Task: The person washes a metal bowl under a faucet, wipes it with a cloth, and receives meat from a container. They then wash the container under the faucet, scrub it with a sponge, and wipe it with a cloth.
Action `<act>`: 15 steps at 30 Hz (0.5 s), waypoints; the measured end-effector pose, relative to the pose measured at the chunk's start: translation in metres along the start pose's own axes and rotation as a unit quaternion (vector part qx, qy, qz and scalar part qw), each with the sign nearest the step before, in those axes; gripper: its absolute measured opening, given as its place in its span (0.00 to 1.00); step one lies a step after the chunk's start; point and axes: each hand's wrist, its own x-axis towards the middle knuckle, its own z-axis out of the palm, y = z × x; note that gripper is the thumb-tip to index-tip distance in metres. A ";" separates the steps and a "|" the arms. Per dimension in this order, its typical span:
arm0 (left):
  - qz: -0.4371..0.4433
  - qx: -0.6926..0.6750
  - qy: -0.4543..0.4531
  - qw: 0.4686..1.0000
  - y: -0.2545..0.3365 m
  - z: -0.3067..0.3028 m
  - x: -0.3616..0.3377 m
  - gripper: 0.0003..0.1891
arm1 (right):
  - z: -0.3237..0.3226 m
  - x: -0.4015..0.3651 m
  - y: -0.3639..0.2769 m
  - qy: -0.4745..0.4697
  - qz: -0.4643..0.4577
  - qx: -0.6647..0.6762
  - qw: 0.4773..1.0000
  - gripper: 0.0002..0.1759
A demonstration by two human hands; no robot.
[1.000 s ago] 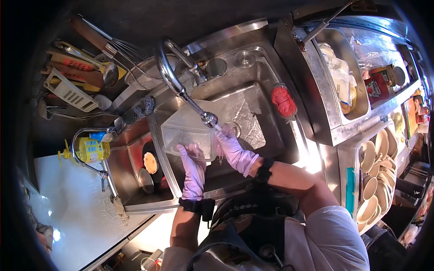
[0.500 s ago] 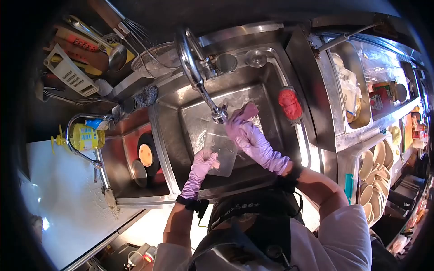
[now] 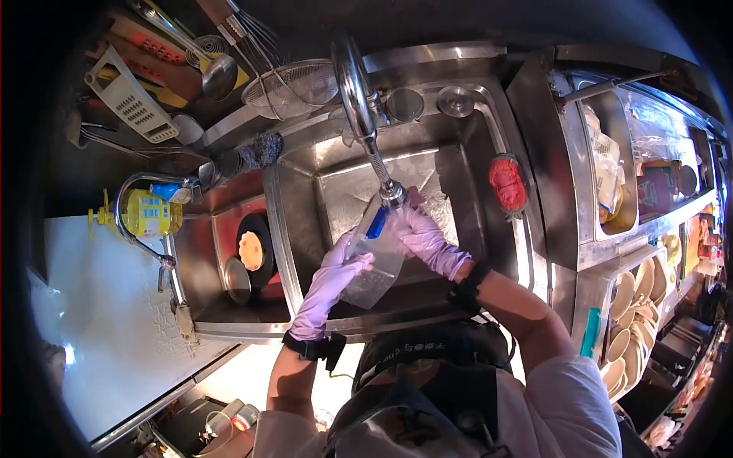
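Over the steel sink (image 3: 467,200), my gloved left hand (image 3: 340,271) grips the left side of a clear plastic container (image 3: 376,281), its fingers closed on the edge. My gloved right hand (image 3: 424,238) is at the container's far right side, just under the faucet (image 3: 392,191), with a pink cloth (image 3: 414,198) bunched at its fingers. A blue patch (image 3: 376,223) shows on the container between the two hands. The fingertips of my right hand are partly hidden by the cloth.
A red scrubbing pad (image 3: 508,183) lies on the right rim. Left are a small basin with a black round item (image 3: 267,237), a yellow bottle (image 3: 145,212) and a white board (image 3: 114,298). Utensils and a strainer (image 3: 290,88) lie behind; bowls (image 3: 622,294) stand right.
My right hand and the cloth have come nearer to my left hand, against the container. The container is raised and turned, and its blue patch now shows. The whole view has shifted slightly.
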 end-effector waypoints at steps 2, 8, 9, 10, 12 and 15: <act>-0.115 0.020 0.015 0.993 0.008 -0.002 0.010 0.25 | 0.015 -0.005 0.011 -0.014 -0.059 -0.018 0.998 0.16; 0.059 -0.008 0.130 0.990 -0.016 0.009 0.016 0.11 | 0.035 -0.044 -0.043 -0.038 -0.246 -0.277 0.928 0.20; 0.055 -0.017 0.127 0.990 -0.013 0.009 0.008 0.10 | 0.030 -0.041 -0.039 -0.041 -0.230 -0.327 0.916 0.20; 0.051 -0.029 0.126 0.990 -0.008 0.010 0.004 0.10 | 0.025 -0.034 -0.036 -0.022 -0.201 -0.312 0.928 0.20; 0.054 0.006 0.096 0.994 -0.010 0.005 0.001 0.07 | 0.004 -0.014 -0.027 -0.030 -0.127 -0.271 0.954 0.24; 0.046 -0.034 0.087 0.995 0.006 0.007 -0.010 0.06 | -0.017 0.028 0.018 0.110 -0.218 -0.327 0.913 0.32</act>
